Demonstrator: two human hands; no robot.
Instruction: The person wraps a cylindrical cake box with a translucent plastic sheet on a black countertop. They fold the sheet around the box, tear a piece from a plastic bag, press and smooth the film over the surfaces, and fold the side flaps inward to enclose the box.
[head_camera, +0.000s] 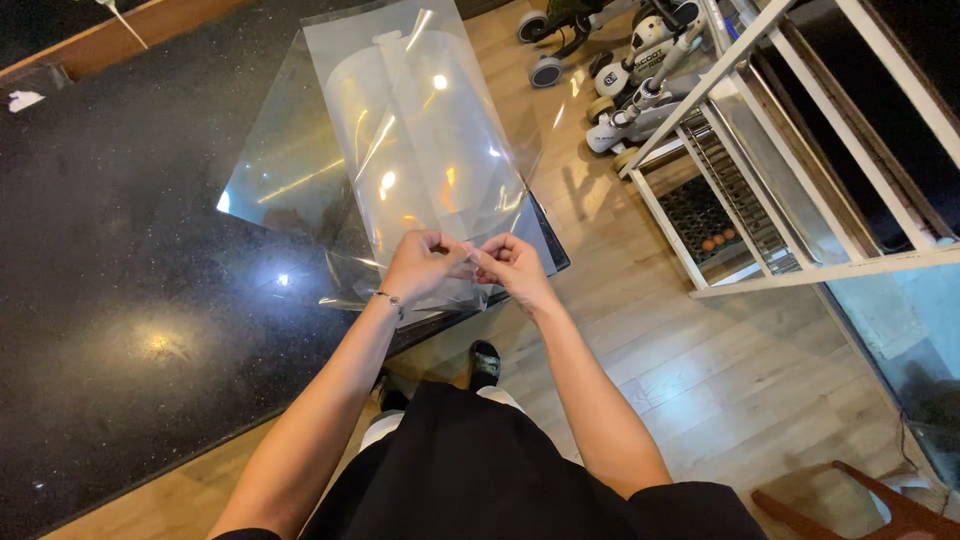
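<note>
Item: clear, glossy plastic sheet (420, 130), near edge pinched shut by left hand (422, 265) and right hand (512, 266), over the black speckled stone table (120, 230) at 12 o'clock; edge apparently mid-separation, finer fingertip grip likely needed.

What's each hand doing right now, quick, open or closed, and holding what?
Left hand: closed, pinching the near edge of the clear plastic sheet.
Right hand: closed, pinching the same edge beside it.

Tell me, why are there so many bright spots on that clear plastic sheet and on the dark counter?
Head view: ceiling lights glare off the clear plastic sheet as spots and streaks. The polished black counter mirrors hazy glows. Left hand and right hand are evenly lit and sharp, pinching the sheet's lower edge. The white rack bends slightly at the frame edge.
</note>
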